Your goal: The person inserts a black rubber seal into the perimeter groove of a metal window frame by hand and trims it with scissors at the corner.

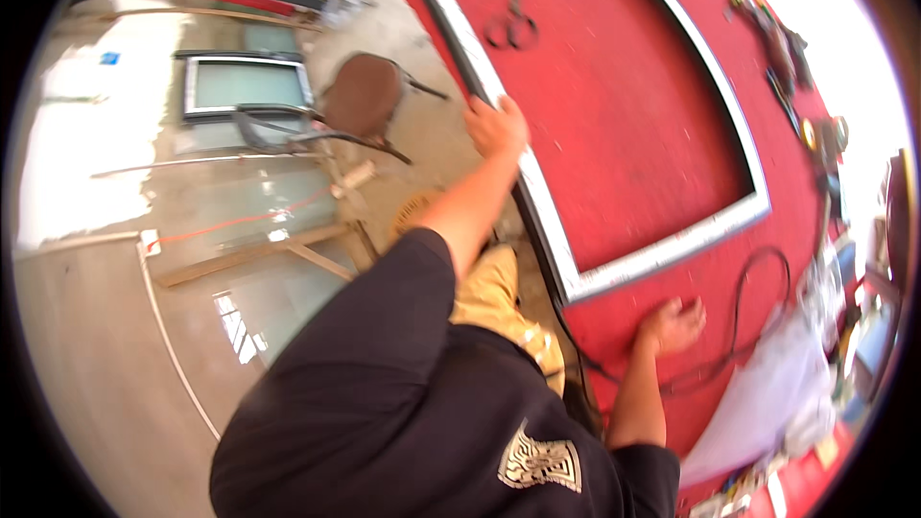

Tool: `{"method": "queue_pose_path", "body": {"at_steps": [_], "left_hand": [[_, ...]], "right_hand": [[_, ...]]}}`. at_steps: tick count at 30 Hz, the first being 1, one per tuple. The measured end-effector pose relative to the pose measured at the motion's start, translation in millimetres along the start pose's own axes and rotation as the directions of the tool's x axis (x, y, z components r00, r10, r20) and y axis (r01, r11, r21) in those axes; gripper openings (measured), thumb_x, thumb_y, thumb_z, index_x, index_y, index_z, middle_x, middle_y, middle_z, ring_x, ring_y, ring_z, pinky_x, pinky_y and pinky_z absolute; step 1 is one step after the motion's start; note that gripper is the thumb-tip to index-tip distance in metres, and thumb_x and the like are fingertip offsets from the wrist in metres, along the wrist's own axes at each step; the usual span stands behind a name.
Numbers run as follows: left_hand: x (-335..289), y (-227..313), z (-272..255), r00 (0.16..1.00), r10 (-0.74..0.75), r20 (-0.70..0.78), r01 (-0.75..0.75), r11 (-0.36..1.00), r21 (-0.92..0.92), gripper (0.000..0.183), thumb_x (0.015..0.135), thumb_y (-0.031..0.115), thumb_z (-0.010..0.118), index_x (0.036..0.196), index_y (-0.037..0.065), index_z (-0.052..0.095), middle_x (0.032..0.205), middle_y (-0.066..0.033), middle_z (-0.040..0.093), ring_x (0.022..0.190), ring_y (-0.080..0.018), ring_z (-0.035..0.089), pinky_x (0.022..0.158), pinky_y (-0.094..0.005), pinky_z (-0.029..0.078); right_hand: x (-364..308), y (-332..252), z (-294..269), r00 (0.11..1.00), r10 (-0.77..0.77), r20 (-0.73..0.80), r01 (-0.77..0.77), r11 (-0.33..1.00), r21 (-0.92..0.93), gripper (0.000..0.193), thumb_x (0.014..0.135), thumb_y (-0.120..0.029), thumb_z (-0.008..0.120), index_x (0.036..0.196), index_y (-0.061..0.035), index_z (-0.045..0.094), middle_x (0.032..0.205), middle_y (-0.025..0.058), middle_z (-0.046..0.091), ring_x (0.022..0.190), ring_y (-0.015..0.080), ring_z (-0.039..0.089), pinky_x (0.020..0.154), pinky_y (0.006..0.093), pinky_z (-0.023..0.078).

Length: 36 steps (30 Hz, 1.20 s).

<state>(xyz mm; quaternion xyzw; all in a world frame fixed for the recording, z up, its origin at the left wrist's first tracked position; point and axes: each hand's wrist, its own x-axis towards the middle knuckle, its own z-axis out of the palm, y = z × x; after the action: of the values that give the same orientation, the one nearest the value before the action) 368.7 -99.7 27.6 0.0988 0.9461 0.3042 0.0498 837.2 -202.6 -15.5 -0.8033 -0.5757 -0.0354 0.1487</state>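
Observation:
A large rectangular window frame (628, 273), white-faced with dark edges, lies on the red-covered worktable (614, 134). My left hand (497, 127) is closed round its near-left side bar. Past the frame's near end, my right hand (673, 326) lies on the red cover with its fingers apart, holding nothing. A pair of dark-handled scissors (513, 29) rests inside the frame, toward its far end. Close to my right hand, a black cable (737, 307) loops over the cover.
Hand tools (782, 48) and tape rolls (823, 132) line the table's right edge. White plastic sheeting (767, 403) lies at lower right. To my left stand a brown-seated chair (365, 94), a smaller framed glass panel (247, 86) and leaning glass sheets with wooden strips (254, 254).

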Motion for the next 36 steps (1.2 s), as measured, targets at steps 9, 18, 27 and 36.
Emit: {"method": "queue_pose_path", "body": {"at_steps": [9,18,27,36], "left_hand": [[-2,-24,10,0.997,0.034,-0.072,-0.033,0.999,0.020,0.058,0.102,0.043,0.061,0.137,-0.003,0.059,0.132,-0.0272,0.061,0.125,-0.0466,0.060,0.106,-0.0560,0.051],[-1,-15,9,0.997,0.029,-0.067,-0.031,0.999,-0.025,0.057,0.101,0.040,0.062,0.134,-0.006,0.059,0.136,-0.0311,0.060,0.126,-0.0480,0.060,0.108,-0.0543,0.050],[2,-18,14,0.994,0.038,-0.105,-0.037,0.999,0.011,0.054,0.102,0.044,0.062,0.130,-0.002,0.060,0.130,-0.0273,0.062,0.124,-0.0467,0.061,0.105,-0.0562,0.052],[1,-17,12,0.991,0.042,-0.126,-0.042,0.999,0.003,0.053,0.100,0.041,0.063,0.128,-0.004,0.062,0.130,-0.0289,0.063,0.121,-0.0466,0.062,0.106,-0.0543,0.051]], "right_hand": [[-14,8,17,0.997,0.081,0.019,-0.079,0.995,-0.063,0.052,0.106,-0.035,0.061,0.153,-0.0111,0.059,0.161,0.0189,0.052,0.150,0.0353,0.048,0.123,0.0503,0.040],[-11,8,22,0.998,0.046,-0.052,-0.049,0.997,-0.058,0.051,0.106,-0.034,0.060,0.151,-0.0098,0.059,0.158,0.0191,0.055,0.147,0.0370,0.051,0.121,0.0520,0.042],[-11,6,21,0.998,0.059,-0.023,-0.060,0.996,-0.065,0.051,0.106,-0.033,0.062,0.152,-0.0111,0.058,0.160,0.0176,0.053,0.149,0.0353,0.049,0.124,0.0487,0.041],[-10,14,27,0.999,0.040,-0.014,-0.041,0.996,-0.073,0.052,0.106,-0.033,0.061,0.153,-0.0109,0.058,0.161,0.0184,0.052,0.149,0.0358,0.049,0.123,0.0504,0.041]]}}
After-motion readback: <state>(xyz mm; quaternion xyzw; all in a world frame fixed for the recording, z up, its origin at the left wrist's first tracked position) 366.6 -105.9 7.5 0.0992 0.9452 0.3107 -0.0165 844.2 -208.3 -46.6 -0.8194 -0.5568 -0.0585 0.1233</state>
